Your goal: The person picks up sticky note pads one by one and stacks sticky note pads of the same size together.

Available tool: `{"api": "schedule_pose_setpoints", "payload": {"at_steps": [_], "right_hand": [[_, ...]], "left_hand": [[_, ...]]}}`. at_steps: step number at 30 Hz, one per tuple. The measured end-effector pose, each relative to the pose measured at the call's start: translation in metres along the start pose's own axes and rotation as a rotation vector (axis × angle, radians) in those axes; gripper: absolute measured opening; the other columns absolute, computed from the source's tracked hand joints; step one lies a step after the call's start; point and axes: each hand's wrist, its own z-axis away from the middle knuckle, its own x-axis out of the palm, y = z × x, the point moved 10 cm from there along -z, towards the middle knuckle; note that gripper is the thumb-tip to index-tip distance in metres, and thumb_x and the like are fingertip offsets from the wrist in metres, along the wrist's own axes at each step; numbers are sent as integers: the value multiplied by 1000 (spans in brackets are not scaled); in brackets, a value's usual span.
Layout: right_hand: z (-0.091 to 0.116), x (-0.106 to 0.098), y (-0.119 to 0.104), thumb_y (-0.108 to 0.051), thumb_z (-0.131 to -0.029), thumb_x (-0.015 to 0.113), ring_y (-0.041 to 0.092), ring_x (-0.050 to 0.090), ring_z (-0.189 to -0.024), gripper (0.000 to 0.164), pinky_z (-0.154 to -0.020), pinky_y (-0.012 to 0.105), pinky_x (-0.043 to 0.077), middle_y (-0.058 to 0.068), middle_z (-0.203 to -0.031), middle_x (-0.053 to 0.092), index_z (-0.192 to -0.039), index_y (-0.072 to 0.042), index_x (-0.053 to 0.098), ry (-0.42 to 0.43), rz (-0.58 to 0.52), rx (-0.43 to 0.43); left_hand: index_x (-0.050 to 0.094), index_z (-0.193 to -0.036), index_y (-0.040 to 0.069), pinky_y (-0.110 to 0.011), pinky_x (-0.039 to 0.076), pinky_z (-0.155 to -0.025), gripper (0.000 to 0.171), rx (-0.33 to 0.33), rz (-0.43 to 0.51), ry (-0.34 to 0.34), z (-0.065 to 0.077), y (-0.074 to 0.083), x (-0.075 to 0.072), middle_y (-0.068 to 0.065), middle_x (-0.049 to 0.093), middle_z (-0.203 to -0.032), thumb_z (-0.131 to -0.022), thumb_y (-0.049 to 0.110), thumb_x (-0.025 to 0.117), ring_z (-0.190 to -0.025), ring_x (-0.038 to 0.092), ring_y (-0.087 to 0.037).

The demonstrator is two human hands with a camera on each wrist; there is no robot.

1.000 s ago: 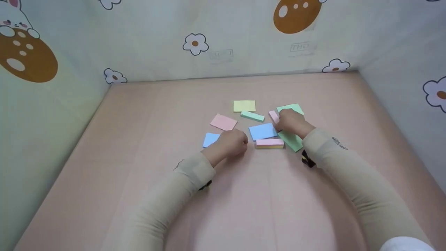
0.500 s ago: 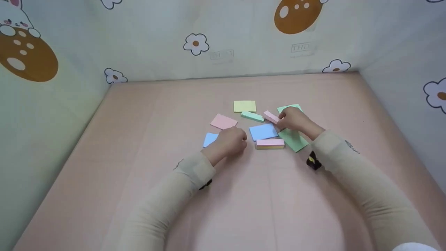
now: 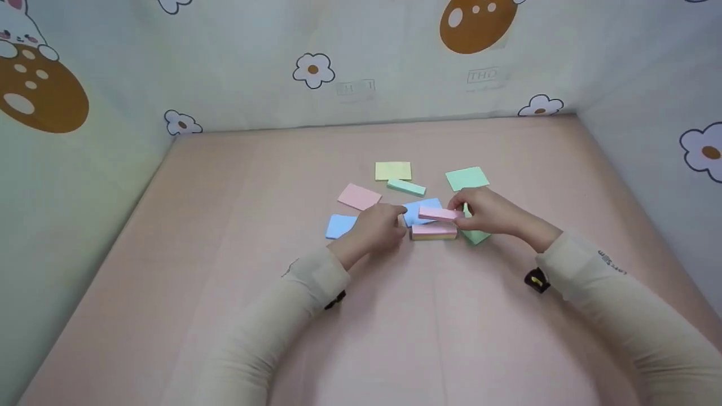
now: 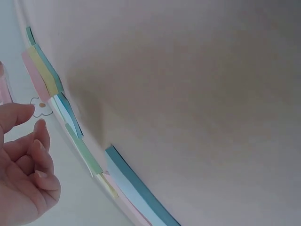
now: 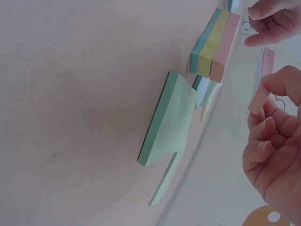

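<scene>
My right hand (image 3: 496, 211) pinches a narrow pink sticky note pad (image 3: 435, 213) between thumb and fingers, raised above a blue sticky note pad (image 3: 423, 204). Just in front lies a stack of narrow sticky note pads (image 3: 433, 232), which the right wrist view shows as pink, yellow and teal layers. My left hand (image 3: 375, 228) hovers left of the stack with loosely bent fingers; a gap separates its thumb and fingertip in the left wrist view, with nothing held. A green pad (image 3: 476, 237) is partly hidden under the right hand.
Around the hands lie another blue pad (image 3: 340, 226), a pink pad (image 3: 359, 196), a yellow pad (image 3: 393, 171), a narrow mint pad (image 3: 406, 187) and a light green pad (image 3: 467, 179). Patterned fabric walls (image 3: 242, 73) border the pinkish table (image 3: 225, 186) at back and sides.
My right hand has picked up the narrow pink pad from beside the light green pad and brought it nearer, over the blue pad. The left hand stays nearly in place, its fingers slightly more spread.
</scene>
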Motion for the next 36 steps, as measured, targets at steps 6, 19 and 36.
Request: {"api": "schedule_pose_setpoints", "payload": {"at_steps": [6, 19, 36], "right_hand": [[2, 10, -5, -3, -76, 59, 20, 48, -75, 19, -66, 30, 39, 8, -85, 59, -94, 1, 64, -42, 41, -11], [-2, 23, -2, -6, -79, 61, 24, 51, -84, 21, -78, 37, 43, 10, -93, 60, -99, 1, 63, -99, 98, 24], [-2, 16, -3, -8, -80, 62, 23, 51, -80, 21, -72, 35, 43, 11, -95, 60, -99, 1, 64, -88, 92, 13]], "left_hand": [[52, -129, 9, -31, 42, -91, 42, 28, 1, -16, 0, 5, 5, -5, 62, -114, -88, 17, 53, -97, 52, -16], [60, -122, 13, -29, 44, -89, 34, 33, 23, 12, -1, 9, 8, -2, 62, -116, -89, 21, 56, -91, 53, -14], [62, -118, 13, -29, 44, -82, 31, 86, -9, 14, -2, 13, 6, -2, 66, -101, -88, 19, 57, -85, 53, -15]]}}
